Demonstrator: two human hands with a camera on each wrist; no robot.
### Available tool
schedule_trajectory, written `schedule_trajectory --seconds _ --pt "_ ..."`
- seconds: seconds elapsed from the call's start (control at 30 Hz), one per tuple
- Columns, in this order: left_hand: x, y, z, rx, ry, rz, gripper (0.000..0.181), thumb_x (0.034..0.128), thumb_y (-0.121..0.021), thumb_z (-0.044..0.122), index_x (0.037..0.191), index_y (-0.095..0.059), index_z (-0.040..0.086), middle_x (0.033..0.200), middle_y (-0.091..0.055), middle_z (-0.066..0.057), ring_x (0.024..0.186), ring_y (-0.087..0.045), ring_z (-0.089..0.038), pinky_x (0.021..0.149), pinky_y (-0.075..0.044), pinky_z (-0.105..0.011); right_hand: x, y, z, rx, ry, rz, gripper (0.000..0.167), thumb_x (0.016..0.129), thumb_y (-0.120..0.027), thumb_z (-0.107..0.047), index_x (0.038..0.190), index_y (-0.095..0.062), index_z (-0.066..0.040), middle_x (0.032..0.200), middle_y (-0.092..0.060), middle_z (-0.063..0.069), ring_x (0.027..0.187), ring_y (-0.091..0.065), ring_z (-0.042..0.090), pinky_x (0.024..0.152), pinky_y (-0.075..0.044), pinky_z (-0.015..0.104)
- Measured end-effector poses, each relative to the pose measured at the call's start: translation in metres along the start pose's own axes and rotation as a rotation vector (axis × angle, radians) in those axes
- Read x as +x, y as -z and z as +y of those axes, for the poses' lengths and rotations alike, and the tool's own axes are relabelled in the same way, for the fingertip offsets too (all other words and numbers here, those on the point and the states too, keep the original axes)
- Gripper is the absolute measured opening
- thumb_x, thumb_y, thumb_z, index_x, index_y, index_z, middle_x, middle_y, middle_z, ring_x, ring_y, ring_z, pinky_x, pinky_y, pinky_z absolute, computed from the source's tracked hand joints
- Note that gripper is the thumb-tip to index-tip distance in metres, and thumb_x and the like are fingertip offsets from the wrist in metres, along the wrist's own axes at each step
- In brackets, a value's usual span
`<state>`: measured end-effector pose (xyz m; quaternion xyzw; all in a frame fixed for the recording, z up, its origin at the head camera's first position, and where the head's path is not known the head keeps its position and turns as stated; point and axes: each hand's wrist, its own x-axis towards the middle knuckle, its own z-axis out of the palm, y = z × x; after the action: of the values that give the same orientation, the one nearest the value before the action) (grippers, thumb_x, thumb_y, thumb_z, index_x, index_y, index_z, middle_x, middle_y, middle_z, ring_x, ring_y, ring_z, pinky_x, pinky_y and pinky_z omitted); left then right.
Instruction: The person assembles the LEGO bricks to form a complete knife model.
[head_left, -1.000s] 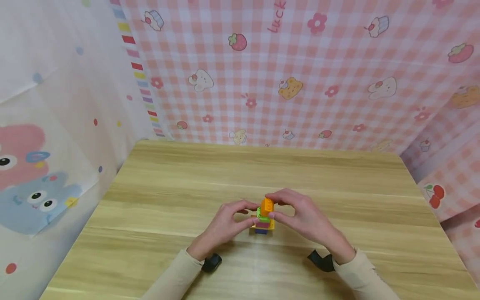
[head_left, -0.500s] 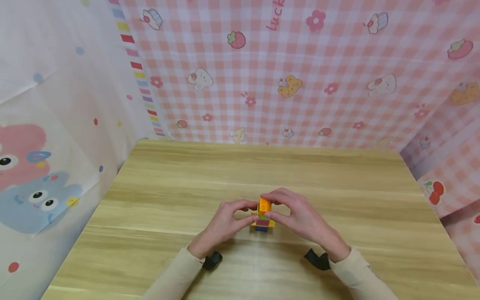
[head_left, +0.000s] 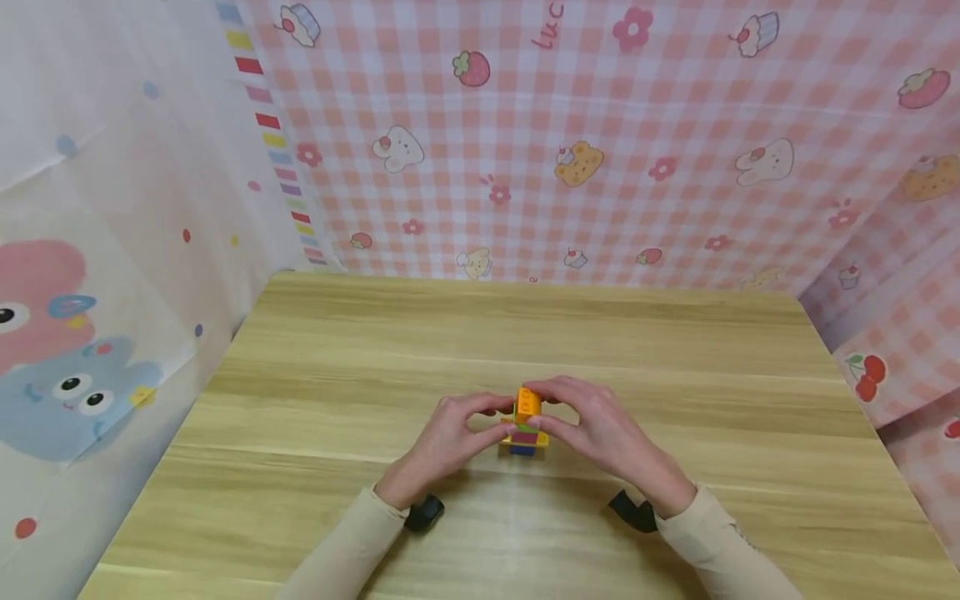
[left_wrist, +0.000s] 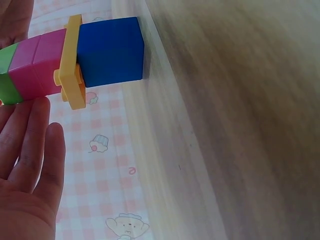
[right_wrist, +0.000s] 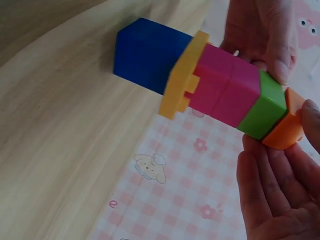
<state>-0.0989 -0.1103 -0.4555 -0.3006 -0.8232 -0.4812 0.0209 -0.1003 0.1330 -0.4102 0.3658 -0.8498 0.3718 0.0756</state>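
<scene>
A tower of toy building bricks stands on the table between the hands. Its blue brick [right_wrist: 150,54] is at the bottom, under a wider yellow plate [right_wrist: 181,80]. Stacked above are pink bricks [right_wrist: 225,82] and a green brick [right_wrist: 263,106]. An orange brick [right_wrist: 286,125] sits at the top, against the green one; whether it is fully pressed down I cannot tell. My right hand [head_left: 611,433] pinches the orange brick between thumb and fingers. From the other side my left hand [head_left: 442,442] holds the tower around the green and upper pink bricks.
The wooden table [head_left: 360,350] extends around the tower. A pink checked cloth [head_left: 450,200] hangs behind it, and a white printed cloth [head_left: 135,233] hangs at the left. Black straps [head_left: 633,510] show at both wrists.
My right hand has moved slightly left with the orange brick, from the right side of the green brick to over it. The left hand stays at the tower. The head view has tilted a little.
</scene>
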Motion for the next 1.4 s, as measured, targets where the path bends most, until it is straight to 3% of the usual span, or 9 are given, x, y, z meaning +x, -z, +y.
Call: schedule_trajectory --seconds 0.53,1.03,1.4 --pt "-0.001 0.0 -0.001 0.003 -0.012 0.002 0.031 0.0951 -0.077 0.018 0.122 -0.074 0.002 0.122 -0.074 -0.011 0.112 -0.071 -0.025 0.096 -0.058 -0.04 0.002 0.003 0.002 -0.009 0.065 -0.057 0.037 0.094 -0.077 -0.012 0.128 -0.068 -0.001 0.122 -0.074 0.011 0.105 -0.073 0.023 0.086 -0.062 0.04" --pt "0.001 0.001 0.003 0.019 0.003 -0.009 0.03 0.0945 -0.078 0.016 0.119 -0.075 0.001 0.12 -0.075 -0.012 0.111 -0.071 -0.026 0.096 -0.058 -0.042 -0.002 -0.006 0.005 -0.02 0.087 -0.011 0.038 0.096 -0.075 -0.013 0.131 -0.067 -0.003 0.121 -0.074 0.009 0.099 -0.073 0.017 0.081 -0.063 0.041" --pt "0.001 0.003 0.004 0.035 0.023 -0.024 0.031 0.0941 -0.078 0.017 0.12 -0.075 0.0 0.121 -0.074 -0.012 0.113 -0.071 -0.027 0.097 -0.058 -0.042 -0.006 -0.01 0.006 -0.117 0.102 -0.006 0.039 0.096 -0.076 -0.015 0.13 -0.064 0.001 0.116 -0.076 0.014 0.091 -0.076 0.021 0.076 -0.064 0.035"
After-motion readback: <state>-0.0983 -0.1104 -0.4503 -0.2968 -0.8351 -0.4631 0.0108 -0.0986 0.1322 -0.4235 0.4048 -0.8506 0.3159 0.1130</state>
